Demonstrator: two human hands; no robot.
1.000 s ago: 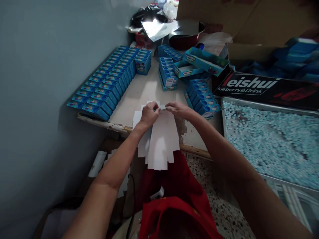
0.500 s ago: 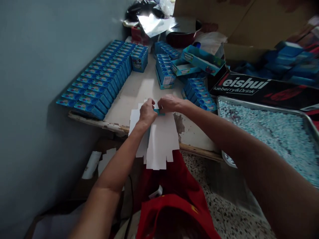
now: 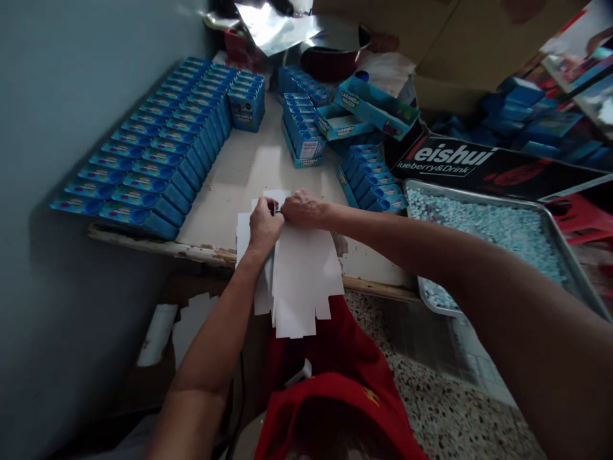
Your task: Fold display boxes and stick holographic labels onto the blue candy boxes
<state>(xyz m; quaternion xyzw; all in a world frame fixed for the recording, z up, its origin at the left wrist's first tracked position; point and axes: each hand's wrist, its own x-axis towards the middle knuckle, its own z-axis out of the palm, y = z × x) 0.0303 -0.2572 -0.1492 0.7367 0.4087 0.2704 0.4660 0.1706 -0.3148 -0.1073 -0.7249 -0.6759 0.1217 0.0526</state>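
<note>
Flat white box blanks (image 3: pixel 306 275) with tabbed edges lie overlapped at the table's front edge and hang over my lap. My left hand (image 3: pixel 264 229) is closed, thumb and fingers pinching at the upper end of a blank. Close beside it, my right hand (image 3: pixel 304 209) is closed over the same end, its fingertips mostly hidden. A small bit of blue shows between the two hands. What exactly each fingertip presses is partly covered by the hands.
Rows of upright blue caramel boxes (image 3: pixel 158 147) line the left. More boxes stand in display trays (image 3: pixel 306 161) behind my hands and at right (image 3: pixel 371 182). A metal tray (image 3: pixel 424 297) of pale blue pieces and a black carton (image 3: pixel 507 167) stand at right. The table's front edge (image 3: pixel 378 289) is worn.
Both hands stay at the blank's upper end and have drawn closer together. Less of the blue piece shows between them. The whole view has shifted slightly.
</note>
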